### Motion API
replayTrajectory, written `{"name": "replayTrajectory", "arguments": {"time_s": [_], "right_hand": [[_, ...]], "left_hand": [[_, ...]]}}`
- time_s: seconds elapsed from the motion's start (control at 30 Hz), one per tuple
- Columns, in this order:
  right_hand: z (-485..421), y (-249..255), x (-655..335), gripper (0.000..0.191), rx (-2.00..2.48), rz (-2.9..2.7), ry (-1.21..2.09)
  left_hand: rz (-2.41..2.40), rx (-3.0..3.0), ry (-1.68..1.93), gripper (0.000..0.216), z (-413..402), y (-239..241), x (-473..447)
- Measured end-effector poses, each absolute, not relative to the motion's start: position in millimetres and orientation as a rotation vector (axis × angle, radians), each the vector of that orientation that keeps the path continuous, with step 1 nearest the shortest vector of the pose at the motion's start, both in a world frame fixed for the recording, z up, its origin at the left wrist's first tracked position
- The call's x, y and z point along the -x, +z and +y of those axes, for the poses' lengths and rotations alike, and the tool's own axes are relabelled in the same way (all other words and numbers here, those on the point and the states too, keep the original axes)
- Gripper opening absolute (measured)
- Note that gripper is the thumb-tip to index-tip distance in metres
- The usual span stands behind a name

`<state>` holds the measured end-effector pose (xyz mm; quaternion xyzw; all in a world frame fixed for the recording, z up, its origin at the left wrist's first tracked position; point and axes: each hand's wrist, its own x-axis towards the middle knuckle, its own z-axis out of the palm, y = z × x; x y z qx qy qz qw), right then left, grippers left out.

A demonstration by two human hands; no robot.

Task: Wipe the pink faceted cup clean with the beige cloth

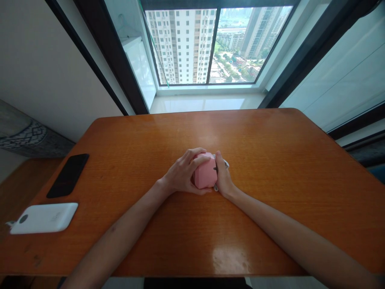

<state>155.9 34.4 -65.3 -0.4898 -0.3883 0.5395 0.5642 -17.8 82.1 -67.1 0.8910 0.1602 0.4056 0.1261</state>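
Observation:
Above the middle of the table, my left hand [185, 172] curls around a pink cube-like block [205, 173] with bevelled corners. Its fingers lie over the top and far side, with the thumb along the near side. My right hand [224, 176] is closed at the block's right side, thumb pointing up and away. Bits of a white cord [226, 163] stick out around the right hand, beyond its knuckles and below the thumb. A small dark detail shows on the block's right edge, beside the right thumb. Most of the right fingers are hidden.
The brown wooden table [270, 152] has rounded far corners. On its left side lie a black phone [68, 176] and a white power bank-like device [45, 218] with a short cable end. Beyond the table's far edge are a pale ledge and a window [207, 48].

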Motion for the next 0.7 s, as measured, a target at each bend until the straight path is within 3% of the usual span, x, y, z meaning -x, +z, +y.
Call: {"name": "replayTrajectory", "arguments": {"time_s": [0.43,0.7], "right_hand": [[27.0,-51.8,-156.6,0.07,1.234,-1.035,1.227],[31.5,-56.0,-155.8,0.067,1.234,-0.977,1.194]], "left_hand": [[0.773,-2.03,0.993,0.07,67.0,-63.5,10.0],[0.527,-2.349,1.251,0.096,74.5,-70.7,14.0]]}}
